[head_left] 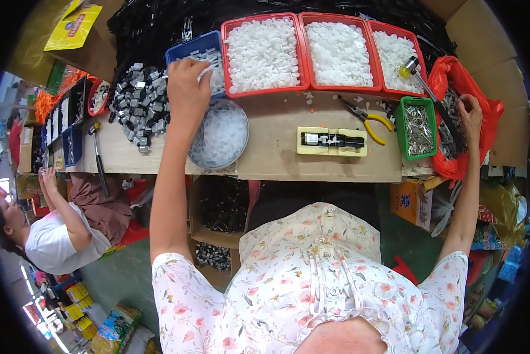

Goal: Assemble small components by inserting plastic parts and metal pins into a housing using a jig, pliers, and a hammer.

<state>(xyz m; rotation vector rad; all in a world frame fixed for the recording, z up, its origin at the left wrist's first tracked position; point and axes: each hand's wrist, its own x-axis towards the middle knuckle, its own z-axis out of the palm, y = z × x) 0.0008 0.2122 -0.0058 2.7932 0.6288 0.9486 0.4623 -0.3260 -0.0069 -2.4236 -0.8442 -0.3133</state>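
My left hand is over the near edge of a blue bin of white plastic strips. Its thumb and forefinger are pinched on a small white plastic part. My right hand reaches to the right edge of a red plastic bag filled with small grey parts. Those fingers are curled together, and whatever they hold is hidden. Between the arms, a cream fixture block carries a black part with white and silver pieces set in it.
Three red trays of white discs line the back. Nearer stand a round metal dish, a green bin of metal pins, yellow-handled pliers and a hammer. Black-and-silver parts pile left. Another person sits further left.
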